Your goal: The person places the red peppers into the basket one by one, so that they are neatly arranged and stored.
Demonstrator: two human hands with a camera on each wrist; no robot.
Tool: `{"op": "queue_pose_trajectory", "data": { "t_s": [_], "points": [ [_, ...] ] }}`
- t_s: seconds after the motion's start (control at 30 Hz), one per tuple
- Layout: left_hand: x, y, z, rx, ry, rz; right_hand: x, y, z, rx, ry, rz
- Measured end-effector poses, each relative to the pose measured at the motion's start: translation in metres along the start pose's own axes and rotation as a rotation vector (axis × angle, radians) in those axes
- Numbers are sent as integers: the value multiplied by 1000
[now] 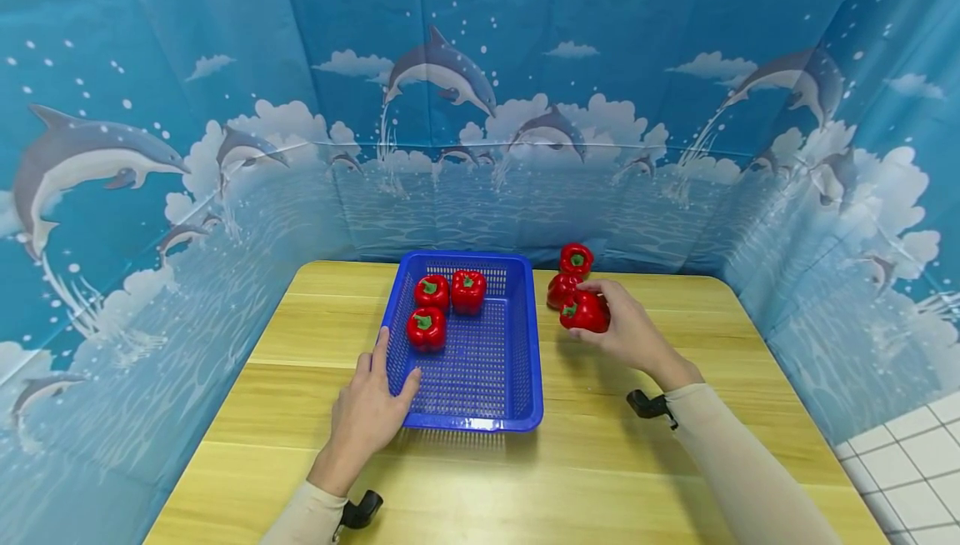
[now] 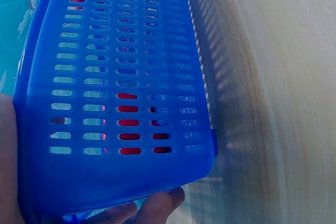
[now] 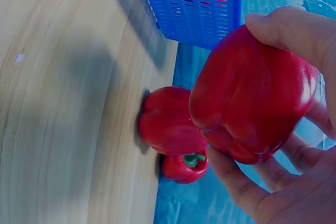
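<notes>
My right hand grips a red bell pepper, thumb on one side and fingers round the other, held above the table to the right of the blue basket. Just beyond it lie two more red bell peppers, a nearer one on its side and a farther one with its green stem showing. My left hand holds the basket at its near left corner, the thumb over the rim and fingertips against the side wall. Three red bell peppers sit in the basket's far left part.
The basket stands on a light wooden table. A blue curtain printed with dolphins rises behind the table and along both sides. White tiles show at the lower right. Each wrist carries a small black device.
</notes>
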State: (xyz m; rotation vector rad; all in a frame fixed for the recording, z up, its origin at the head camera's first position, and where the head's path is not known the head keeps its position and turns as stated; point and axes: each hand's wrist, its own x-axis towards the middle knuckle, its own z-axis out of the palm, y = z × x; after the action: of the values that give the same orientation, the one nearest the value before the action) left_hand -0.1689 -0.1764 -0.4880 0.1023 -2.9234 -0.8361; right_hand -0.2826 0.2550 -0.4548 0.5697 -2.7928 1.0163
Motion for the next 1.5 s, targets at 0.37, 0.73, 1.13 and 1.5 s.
{"op": "queue_pose_trajectory", "data": {
  "t_s": [0.37, 0.73, 1.13, 1.5],
  "points": [
    [1, 0, 1, 7, 0, 0, 1, -7, 0, 5, 9, -18],
    [1, -2, 2, 23, 11, 15, 1, -15, 2, 45, 19, -6],
    [1, 0, 1, 26, 10, 7, 0, -27, 2, 76, 31, -34],
    [2, -1, 0, 24, 1, 4, 7, -49, 4, 59, 36, -60]
  ]
}}
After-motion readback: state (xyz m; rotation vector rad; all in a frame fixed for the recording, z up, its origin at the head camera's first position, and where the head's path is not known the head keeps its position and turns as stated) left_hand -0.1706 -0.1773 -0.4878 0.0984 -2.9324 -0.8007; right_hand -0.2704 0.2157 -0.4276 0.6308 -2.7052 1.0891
